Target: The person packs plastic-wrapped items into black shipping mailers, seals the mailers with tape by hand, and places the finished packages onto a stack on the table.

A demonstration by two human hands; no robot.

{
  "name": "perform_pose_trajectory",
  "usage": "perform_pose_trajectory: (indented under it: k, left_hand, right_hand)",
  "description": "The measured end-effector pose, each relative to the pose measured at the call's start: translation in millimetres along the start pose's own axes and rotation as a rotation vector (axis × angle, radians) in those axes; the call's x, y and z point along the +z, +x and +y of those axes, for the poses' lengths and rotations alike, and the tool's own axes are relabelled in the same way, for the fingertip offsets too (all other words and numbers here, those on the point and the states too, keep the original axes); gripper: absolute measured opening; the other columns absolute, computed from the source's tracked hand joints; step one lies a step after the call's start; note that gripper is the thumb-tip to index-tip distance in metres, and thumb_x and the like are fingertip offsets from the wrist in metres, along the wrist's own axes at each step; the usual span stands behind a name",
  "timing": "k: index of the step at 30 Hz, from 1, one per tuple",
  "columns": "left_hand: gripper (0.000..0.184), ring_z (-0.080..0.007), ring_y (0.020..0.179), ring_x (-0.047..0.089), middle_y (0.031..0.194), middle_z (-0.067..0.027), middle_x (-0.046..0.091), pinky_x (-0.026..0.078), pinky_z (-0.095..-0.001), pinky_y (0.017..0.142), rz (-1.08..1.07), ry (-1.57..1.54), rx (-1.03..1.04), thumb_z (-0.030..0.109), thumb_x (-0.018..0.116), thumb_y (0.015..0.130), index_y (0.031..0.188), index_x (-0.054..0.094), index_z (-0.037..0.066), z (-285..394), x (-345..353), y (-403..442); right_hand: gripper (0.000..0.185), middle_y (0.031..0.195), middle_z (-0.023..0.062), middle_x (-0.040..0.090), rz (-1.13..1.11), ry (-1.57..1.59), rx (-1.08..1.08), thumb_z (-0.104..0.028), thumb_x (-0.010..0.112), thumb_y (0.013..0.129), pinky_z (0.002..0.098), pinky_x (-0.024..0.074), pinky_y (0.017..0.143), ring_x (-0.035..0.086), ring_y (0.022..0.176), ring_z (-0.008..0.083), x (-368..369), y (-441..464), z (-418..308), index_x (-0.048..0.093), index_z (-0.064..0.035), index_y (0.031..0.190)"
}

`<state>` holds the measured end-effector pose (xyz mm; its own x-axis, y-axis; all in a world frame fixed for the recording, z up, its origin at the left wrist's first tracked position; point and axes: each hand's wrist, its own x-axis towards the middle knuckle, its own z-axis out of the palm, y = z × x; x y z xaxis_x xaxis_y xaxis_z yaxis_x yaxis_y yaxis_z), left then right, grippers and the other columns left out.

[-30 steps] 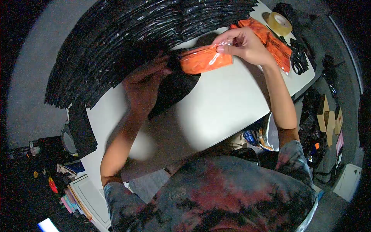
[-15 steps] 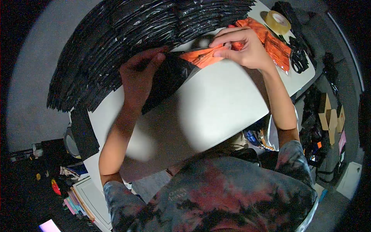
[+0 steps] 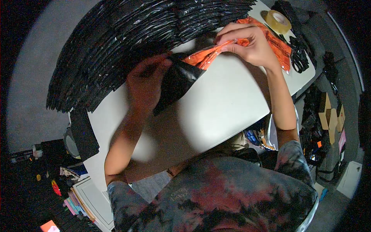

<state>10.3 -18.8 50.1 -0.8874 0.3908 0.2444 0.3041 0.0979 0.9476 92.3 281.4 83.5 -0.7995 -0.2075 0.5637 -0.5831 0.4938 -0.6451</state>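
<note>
A: What is the right hand [image 3: 253, 46] doing?
B: It's closed, pinching an orange packet [image 3: 206, 56] between thumb and fingers. The packet is clear-wrapped and creased, folded together where it's pinched.

A: And the left hand [image 3: 147, 79]?
B: In shadow, but the thumb and fingers are gripping a black bag [image 3: 179, 81] near its upper edge.

A: Where is the packet, exactly?
B: Above the surface [image 3: 228, 104], between the two hands. Its far end from the right hand meets the black bag's edge. I can't tell how much of it, if any, is inside.

A: What's behind the hands?
B: A big fanned row of black bags [image 3: 127, 34], overlapping each other along the back of the surface. The left hand is right up against it in the view.

A: Anything near the right hand?
B: Other orange packets [image 3: 280, 48] lie just beyond it, partly hidden by the hand. A roll of clear tape [image 3: 278, 22] sits beside them, near the far corner, and a bundle of black cord [image 3: 299, 58] lies close to them by the edge.

A: And at the left end?
B: A flat black sheet [image 3: 84, 133] hangs over the surface's edge.
</note>
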Motion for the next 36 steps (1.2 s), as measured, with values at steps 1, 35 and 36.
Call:
perform_pose_trajectory:
  k: [1, 35, 36]
  left_hand:
    - [0.018, -0.0148, 0.103, 0.069, 0.111, -0.0100, 0.077, 0.051, -0.0295, 0.099, -0.003, 0.021, -0.022, 0.007, 0.078, 0.090, 0.108, 0.077, 0.001, 2.9, 1.0, -1.3]
    - [0.013, -0.0348, 0.114, 0.067, 0.131, -0.0120, 0.068, 0.056, -0.0441, 0.094, -0.228, 0.715, 0.847, 0.011, 0.067, 0.094, 0.106, 0.062, 0.008, -1.3, 26.5, 11.3]
    - [0.012, -0.0352, 0.114, 0.067, 0.130, -0.0128, 0.068, 0.056, -0.0437, 0.093, -0.216, 0.658, 0.808, 0.012, 0.066, 0.096, 0.105, 0.062, 0.007, -0.5, 25.2, 10.4]
  right_hand:
    - [0.014, 0.101, 0.0097, 0.075, -0.005, -0.001, -0.010, -0.001, 0.078, 0.083, 0.0323, 0.0553, 0.085, 0.070, 0.092, 0.0203, -0.3, 0.5, 0.6, 0.078, 0.0001, 0.098]
    - [0.021, 0.092, 0.0009, 0.075, -0.033, 0.137, 0.449, -0.013, 0.084, 0.087, 0.0217, 0.0493, 0.065, 0.062, 0.074, 0.0031, 51.5, 2.8, 7.2, 0.078, -0.0025, 0.104]
    - [0.020, 0.091, 0.0005, 0.075, -0.013, 0.180, 0.434, -0.012, 0.083, 0.087, 0.0218, 0.0495, 0.066, 0.062, 0.074, 0.0031, 54.6, 2.2, 8.4, 0.078, -0.0023, 0.104]
